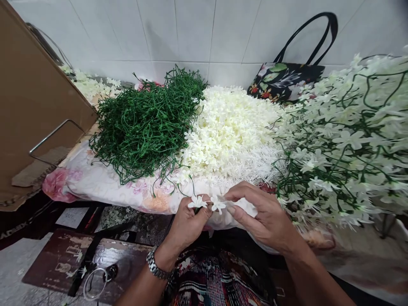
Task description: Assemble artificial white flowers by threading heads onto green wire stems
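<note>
My left hand (188, 223) is closed around a thin green stem with a small white artificial flower (196, 202) at its tip. My right hand (261, 214) pinches a second white flower (218, 205) right beside the first one; the two flowers almost touch. Both hands work at the near edge of a floral cloth (95, 180). A heap of bare green plastic stems (143, 125) lies on the cloth to the left. A heap of loose white blossoms (232, 127) lies straight ahead.
A large pile of finished white-flowered green sprigs (347, 140) fills the right side. A black floral bag (287, 80) leans on the tiled wall. A cardboard sheet (35, 102) stands at left. A dark wooden board (79, 261) lies at lower left.
</note>
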A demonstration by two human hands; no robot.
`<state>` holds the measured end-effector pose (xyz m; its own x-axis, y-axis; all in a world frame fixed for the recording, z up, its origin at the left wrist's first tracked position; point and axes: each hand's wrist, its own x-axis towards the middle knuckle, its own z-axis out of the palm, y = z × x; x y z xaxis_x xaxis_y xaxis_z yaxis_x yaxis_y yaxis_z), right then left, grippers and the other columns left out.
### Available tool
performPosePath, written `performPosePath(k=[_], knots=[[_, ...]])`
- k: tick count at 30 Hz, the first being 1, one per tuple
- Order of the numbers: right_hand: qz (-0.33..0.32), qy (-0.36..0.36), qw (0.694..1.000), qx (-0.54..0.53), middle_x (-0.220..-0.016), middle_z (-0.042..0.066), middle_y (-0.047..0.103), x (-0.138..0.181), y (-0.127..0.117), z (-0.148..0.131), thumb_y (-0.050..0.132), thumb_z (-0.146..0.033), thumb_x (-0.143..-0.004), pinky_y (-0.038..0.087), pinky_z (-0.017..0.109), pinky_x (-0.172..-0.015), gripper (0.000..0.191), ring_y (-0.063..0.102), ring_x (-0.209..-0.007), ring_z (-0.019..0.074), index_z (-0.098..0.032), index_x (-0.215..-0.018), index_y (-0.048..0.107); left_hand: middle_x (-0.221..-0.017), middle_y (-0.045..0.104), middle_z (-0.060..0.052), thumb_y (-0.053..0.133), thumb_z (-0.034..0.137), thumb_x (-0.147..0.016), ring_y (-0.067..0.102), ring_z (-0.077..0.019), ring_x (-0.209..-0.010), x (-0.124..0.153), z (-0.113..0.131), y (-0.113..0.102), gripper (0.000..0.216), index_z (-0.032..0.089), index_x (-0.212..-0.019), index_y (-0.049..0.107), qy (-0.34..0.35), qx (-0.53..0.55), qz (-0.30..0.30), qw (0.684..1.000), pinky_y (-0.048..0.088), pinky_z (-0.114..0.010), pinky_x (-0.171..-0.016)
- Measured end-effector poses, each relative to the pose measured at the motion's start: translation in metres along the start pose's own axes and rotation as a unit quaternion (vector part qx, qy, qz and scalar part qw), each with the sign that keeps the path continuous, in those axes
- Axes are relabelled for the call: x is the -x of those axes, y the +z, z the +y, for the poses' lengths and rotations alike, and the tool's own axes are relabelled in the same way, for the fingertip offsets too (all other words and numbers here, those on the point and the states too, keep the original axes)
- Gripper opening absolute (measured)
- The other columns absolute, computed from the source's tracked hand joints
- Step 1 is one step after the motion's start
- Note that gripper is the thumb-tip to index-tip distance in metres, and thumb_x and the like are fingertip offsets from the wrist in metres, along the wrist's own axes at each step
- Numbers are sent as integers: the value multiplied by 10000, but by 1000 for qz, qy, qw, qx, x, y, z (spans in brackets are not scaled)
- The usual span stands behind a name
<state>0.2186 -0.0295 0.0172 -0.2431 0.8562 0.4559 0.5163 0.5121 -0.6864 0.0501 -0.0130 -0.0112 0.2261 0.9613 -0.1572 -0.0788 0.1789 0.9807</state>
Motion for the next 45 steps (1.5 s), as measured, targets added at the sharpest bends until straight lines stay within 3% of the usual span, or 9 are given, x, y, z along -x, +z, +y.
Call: performPosePath(k=[5, 11, 23, 31, 37, 39, 40, 42, 45], knots=[[31, -7, 999, 1, -802, 34, 610, 7, -5, -7, 539, -159, -827, 474, 270, -649, 92, 579, -727, 142, -187, -907, 576, -532, 400, 32, 534, 232, -750, 383, -90, -501, 2, 15, 1, 258, 161, -509, 475, 142, -102, -36, 984, 322, -211, -488], [52, -23, 998, 24, -750, 32, 590, 6, 2, -15, 535, -120, -817, 479, 248, -601, 87, 564, -682, 127, -172, -869, 583, -564, 351, 38, 424, 33, -703, 357, -99, -516, 5, 14, 3, 177, 178, -605, 456, 324, -263, -45, 908, 267, -223, -482], [51, -9, 998, 28, -677, 12, 545, 6, 12, -5, 483, -68, -814, 446, 230, -530, 126, 526, -599, 109, -172, -778, 545, -597, 512, -32, 417, 109, -722, 442, -153, -522, 2, 7, 0, 263, 99, -911, 598, 445, -424, -32, 788, 348, -258, -467], [50, -31, 997, 46, -683, 17, 530, 8, 22, 5, 452, -38, -824, 452, 234, -544, 156, 523, -624, 119, -177, -801, 519, -533, 300, 43, 383, 31, -634, 310, -114, -467, -6, -4, 5, 178, 205, -604, 397, 406, -346, -33, 845, 236, -247, -438], [47, -18, 997, 51, -684, 24, 520, 8, 24, 7, 435, -63, -844, 440, 241, -549, 139, 501, -629, 122, -160, -808, 528, -543, 323, 35, 377, 1, -633, 349, -113, -482, -6, -3, 5, 209, 206, -589, 378, 381, -330, -36, 863, 256, -241, -434], [49, -10, 997, 51, -685, 28, 535, 7, 18, 3, 436, -72, -843, 442, 247, -556, 138, 509, -641, 126, -158, -808, 538, -579, 420, 18, 387, -6, -691, 433, -123, -528, -4, 1, 5, 228, 178, -729, 517, 364, -333, -50, 868, 346, -231, -473], [54, -6, 997, 49, -686, 26, 542, 7, 13, 1, 440, -73, -840, 444, 247, -558, 136, 515, -644, 126, -160, -807, 541, -693, 525, -21, 404, 13, -737, 515, -139, -628, -2, 3, 6, 285, 155, -931, 557, 356, -338, -53, 870, 418, -233, -543], [76, -4, 996, 46, -686, 16, 547, 6, 0, -4, 451, -70, -830, 451, 241, -561, 132, 527, -644, 119, -166, -807, 540, -1016, 584, -106, 452, 84, -802, 568, -187, -901, 0, 9, 6, 438, 161, -1234, 451, 363, -373, -52, 853, 485, -278, -725], [128, -11, 987, 96, -696, 6, 562, 7, -29, -9, 482, -55, -810, 461, 234, -566, 134, 550, -645, 111, -176, -811, 539, -1279, 463, -130, 478, 102, -818, 445, -224, -1186, 2, 15, 8, 610, 198, -1387, 281, 389, -432, -24, 813, 450, -333, -921]])
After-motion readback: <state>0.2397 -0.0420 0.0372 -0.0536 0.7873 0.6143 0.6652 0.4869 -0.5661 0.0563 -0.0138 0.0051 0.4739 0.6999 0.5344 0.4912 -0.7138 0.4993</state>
